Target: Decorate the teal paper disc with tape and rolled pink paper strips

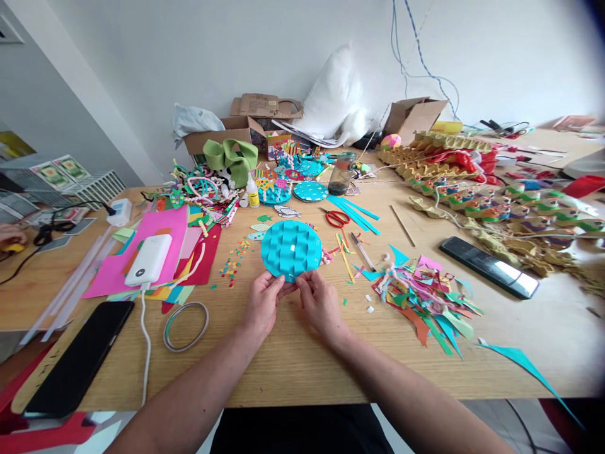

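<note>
A round turquoise paper disc [292,249] with rows of raised folded strips and a small white patch near its middle is held up over the wooden table. My left hand [265,302] pinches its lower edge, left of the middle. Close beside it, my right hand [320,305] has its fingers closed at the lower right edge of the same disc. Behind the disc lie fish-shaped paper cutouts [286,212], red-handled scissors [336,218] and turquoise paper strips [355,214]. A white and black pen [363,252] rests to the right.
Paper scraps [425,296] and a phone [489,266] lie on the right. On the left are a black phone [80,356], a power bank [149,258], coloured sheets and a tape ring [186,326]. Glue [253,191], a jar [341,175] and boxes stand behind. Another person's hand [12,236] is far left.
</note>
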A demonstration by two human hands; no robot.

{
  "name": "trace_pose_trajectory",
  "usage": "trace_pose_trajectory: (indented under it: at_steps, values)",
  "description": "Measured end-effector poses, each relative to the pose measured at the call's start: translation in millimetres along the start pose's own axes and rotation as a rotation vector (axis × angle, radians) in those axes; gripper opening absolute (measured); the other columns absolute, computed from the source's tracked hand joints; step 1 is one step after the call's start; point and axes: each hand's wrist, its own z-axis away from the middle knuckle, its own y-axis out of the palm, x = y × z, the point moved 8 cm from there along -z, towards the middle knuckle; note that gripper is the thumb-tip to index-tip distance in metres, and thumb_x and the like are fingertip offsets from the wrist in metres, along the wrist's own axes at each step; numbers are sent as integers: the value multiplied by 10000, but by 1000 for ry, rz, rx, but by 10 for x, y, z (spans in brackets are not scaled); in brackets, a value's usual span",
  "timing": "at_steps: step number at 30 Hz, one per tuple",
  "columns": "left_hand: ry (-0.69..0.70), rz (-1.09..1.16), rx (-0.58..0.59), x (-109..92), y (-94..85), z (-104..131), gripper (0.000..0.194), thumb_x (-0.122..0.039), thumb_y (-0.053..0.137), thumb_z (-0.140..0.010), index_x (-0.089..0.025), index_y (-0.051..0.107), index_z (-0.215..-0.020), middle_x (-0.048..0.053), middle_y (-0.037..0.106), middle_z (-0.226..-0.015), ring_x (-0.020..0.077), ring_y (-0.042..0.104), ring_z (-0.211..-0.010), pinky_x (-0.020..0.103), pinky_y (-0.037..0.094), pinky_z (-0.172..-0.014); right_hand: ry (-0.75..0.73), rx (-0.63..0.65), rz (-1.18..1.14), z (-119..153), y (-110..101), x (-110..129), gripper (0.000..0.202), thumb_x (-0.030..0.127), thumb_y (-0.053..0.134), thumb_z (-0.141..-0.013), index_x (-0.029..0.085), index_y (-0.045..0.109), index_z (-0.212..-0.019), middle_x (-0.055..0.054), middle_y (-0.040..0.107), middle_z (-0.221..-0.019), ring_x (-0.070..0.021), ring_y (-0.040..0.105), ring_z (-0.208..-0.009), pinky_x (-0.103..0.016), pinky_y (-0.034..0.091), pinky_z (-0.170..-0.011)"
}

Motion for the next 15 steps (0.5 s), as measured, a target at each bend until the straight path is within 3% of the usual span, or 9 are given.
trace_pose_trajectory:
  at_steps: [15]
  values:
    - [22, -26, -21, -14, -28, -8, 285, -311, 748, -643, -139, 670, -856, 82, 733, -847, 250, 683, -882, 410, 528, -830, -28, -4, -26, -1, -14, 15, 177, 331, 425, -903, 214, 490, -787, -10, 608, -592, -151, 566, -533, -223, 346, -493]
